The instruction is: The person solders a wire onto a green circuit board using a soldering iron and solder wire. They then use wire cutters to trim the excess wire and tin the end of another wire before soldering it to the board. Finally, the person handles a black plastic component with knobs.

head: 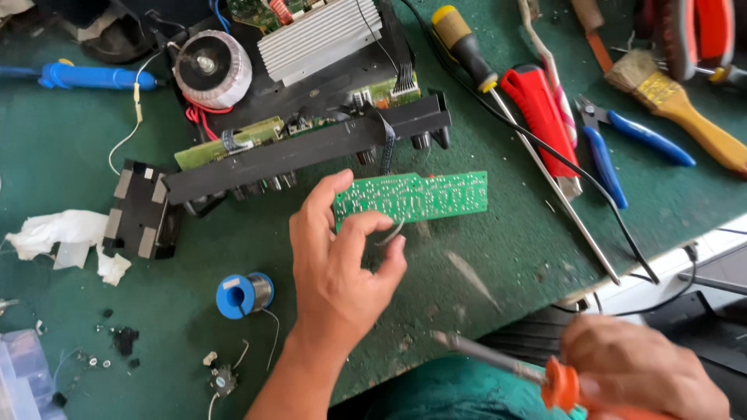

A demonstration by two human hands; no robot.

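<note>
My left hand [342, 260] grips the left end of a long green circuit board [420, 196], solder side up, holding it just above the green mat. A thin strand of solder wire [393, 233] curls between its fingers. My right hand [642, 373], low at the bottom right off the table's edge, is closed on a soldering iron with an orange collar [562, 383]; the metal tip [467, 348] points left toward the board without touching it. An opened amplifier chassis [303, 101] lies just behind the board.
A blue solder spool [243, 294] sits left of my wrist. A black block [142, 210] and white tissue [62, 237] lie at left. A long screwdriver [498, 93], red cutter [541, 109], blue pliers [615, 148] and brush [677, 101] are at right.
</note>
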